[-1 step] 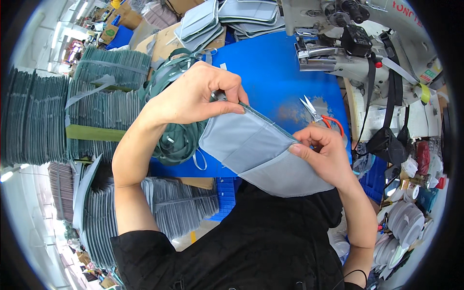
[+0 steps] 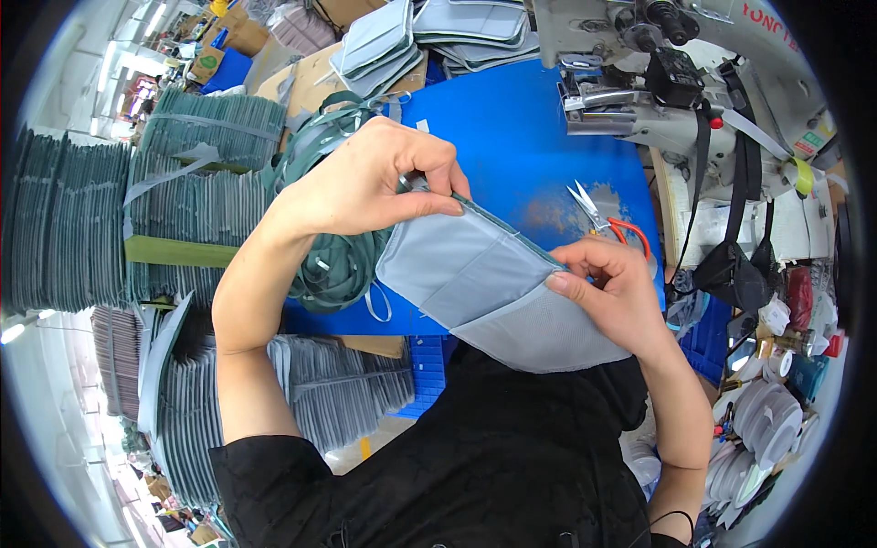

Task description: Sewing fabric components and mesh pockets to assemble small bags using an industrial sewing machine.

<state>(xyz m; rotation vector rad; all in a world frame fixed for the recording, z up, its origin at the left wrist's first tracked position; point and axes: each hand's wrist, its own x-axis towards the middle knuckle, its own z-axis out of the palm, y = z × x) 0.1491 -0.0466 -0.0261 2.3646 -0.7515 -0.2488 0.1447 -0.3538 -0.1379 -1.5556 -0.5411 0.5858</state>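
Your left hand [image 2: 393, 178] pinches the green-bound edge of a smooth grey fabric panel [image 2: 470, 274] between thumb and curled fingers, at its 11 o'clock; your right hand [image 2: 607, 288] pinches that edge at 2 o'clock. A finely textured section crosses the panel's lower part; its underside is hidden. Coiled green ribbon [image 2: 343, 269] lies at 9 o'clock, partly behind your left wrist, red-handled scissors [image 2: 598, 218] at 2 o'clock, the cut-off sewing machine [image 2: 673, 78] at 1 o'clock.

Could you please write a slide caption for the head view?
Left hand and right hand pinch the edge of a grey fabric panel at a blue table bearing scissors.
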